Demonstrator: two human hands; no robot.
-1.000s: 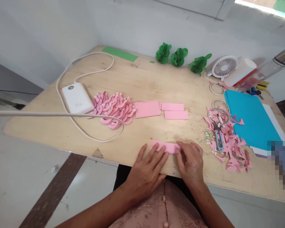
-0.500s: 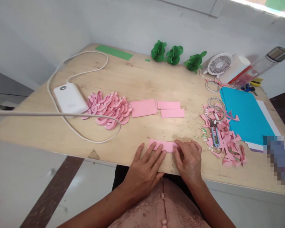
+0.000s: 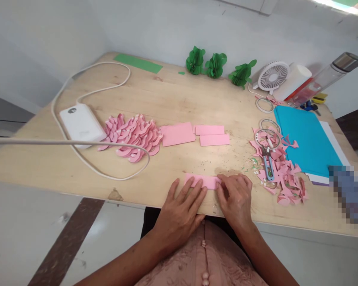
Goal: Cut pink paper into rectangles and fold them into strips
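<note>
A small pink paper strip lies near the table's front edge, under both hands. My left hand rests on its left part, fingers spread and flat. My right hand has thumb and forefinger closed on the strip's right end, its other fingers curled. Farther back lie two pink paper strips and a larger pink rectangle. To the left of these is a heap of wavy-edged pink paper cutouts.
Pink scraps with snips and tape rings lie on the right, beside blue sheets. Green paper shapes, a fan and a bottle stand behind. A cable runs past a white power bank.
The camera view has shifted slightly. Both hands stay in nearly the same place on the pink strip.
</note>
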